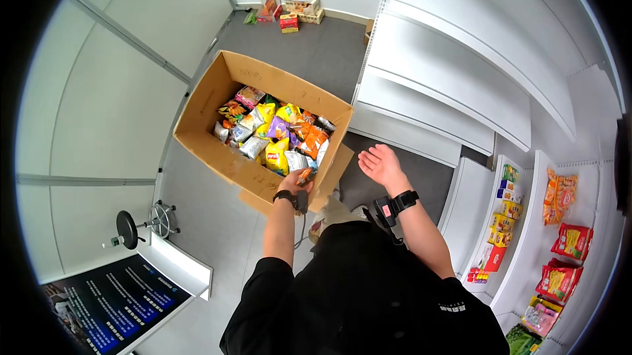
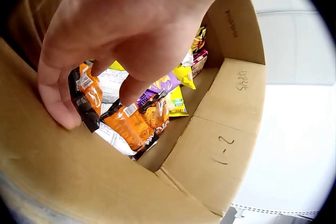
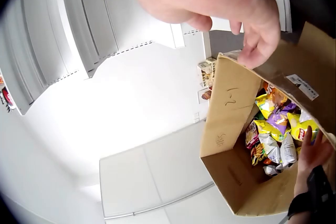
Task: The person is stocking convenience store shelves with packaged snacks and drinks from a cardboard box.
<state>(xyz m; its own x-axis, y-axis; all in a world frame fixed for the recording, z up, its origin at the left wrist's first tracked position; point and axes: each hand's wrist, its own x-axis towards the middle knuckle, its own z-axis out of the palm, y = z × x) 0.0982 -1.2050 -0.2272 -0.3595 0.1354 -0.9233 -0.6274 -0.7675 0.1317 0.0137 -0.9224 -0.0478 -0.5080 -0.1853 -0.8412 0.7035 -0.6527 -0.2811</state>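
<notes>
A large cardboard box [image 1: 276,80] holds many snack bags in yellow, purple, silver and orange. My left hand [image 1: 294,182] is at the box's near side, gripping a small orange-and-black snack bag [image 2: 89,95] between thumb and fingers. Below it in the left wrist view lie another orange snack bag [image 2: 132,129] and a purple bag [image 2: 165,86]. Outside the box, to its right, my right hand [image 1: 383,165] is held palm up with relaxed fingers and nothing in it. In the right wrist view its fingertips overlap the box's edge.
White shelves [image 1: 454,58] rise at the right. Packaged snacks, including red bags [image 1: 571,242], fill the lower right shelving. Small boxes [image 1: 303,7] sit by the far wall. A stool [image 1: 127,230] and a screen [image 1: 118,305] stand at the left.
</notes>
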